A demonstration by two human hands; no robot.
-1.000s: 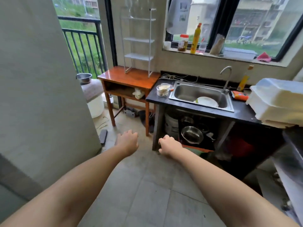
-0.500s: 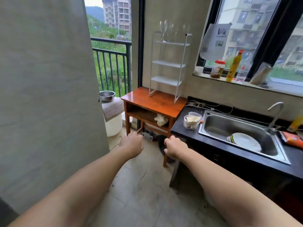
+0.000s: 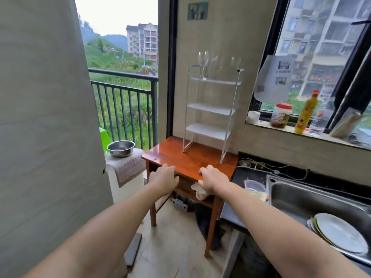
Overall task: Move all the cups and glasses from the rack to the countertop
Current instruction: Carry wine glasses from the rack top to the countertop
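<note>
A white three-shelf wire rack [image 3: 210,109] stands on a red-brown wooden side table [image 3: 186,157] against the wall. Several clear stemmed wine glasses [image 3: 203,61] stand on its top shelf; the two lower shelves look bare. The dark countertop [image 3: 247,173] begins just right of the table. My left hand [image 3: 163,178] and my right hand [image 3: 212,178] are stretched out in front of the table's near edge, fingers curled, nothing in them, well below the glasses.
A steel sink [image 3: 313,199] with white plates [image 3: 339,231] sits in the counter, a plastic food tub [image 3: 255,187] beside it. Bottles and a jar [image 3: 280,115] line the windowsill. A metal bowl [image 3: 120,148] rests on a covered white appliance at left. A grey wall [image 3: 44,127] fills the left.
The view has come closer to the table and rack and tilted up. Both hands have risen from floor level to the table's front edge, still curled with nothing in them.
</note>
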